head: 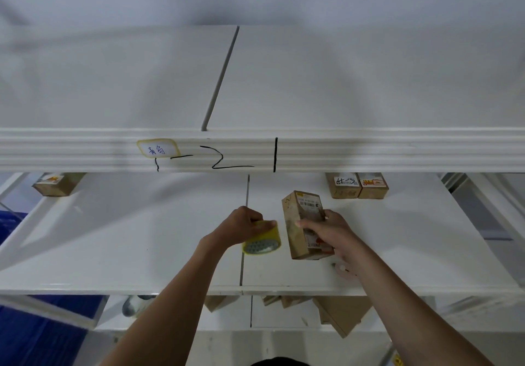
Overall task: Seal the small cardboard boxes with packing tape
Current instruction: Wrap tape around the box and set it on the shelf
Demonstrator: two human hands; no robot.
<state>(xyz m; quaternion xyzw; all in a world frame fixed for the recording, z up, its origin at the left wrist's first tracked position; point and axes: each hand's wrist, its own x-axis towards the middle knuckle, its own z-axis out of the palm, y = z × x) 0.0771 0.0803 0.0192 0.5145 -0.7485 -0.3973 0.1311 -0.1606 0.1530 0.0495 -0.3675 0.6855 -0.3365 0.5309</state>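
My left hand (241,225) grips a yellowish roll of packing tape (262,241) just above the white shelf (127,240). To its right, my right hand (331,230) holds a small brown cardboard box (297,223) with printed labels, tilted with its long side running away from me. The roll and the box are a short gap apart. Both forearms reach in from the bottom of the view.
Two small labelled boxes (357,185) stand at the back right of the shelf, another box (56,184) at the back left. A marked shelf beam (369,154) runs overhead. Flattened cardboard (341,313) lies on the lower shelf. Blue material (34,334) is at the lower left.
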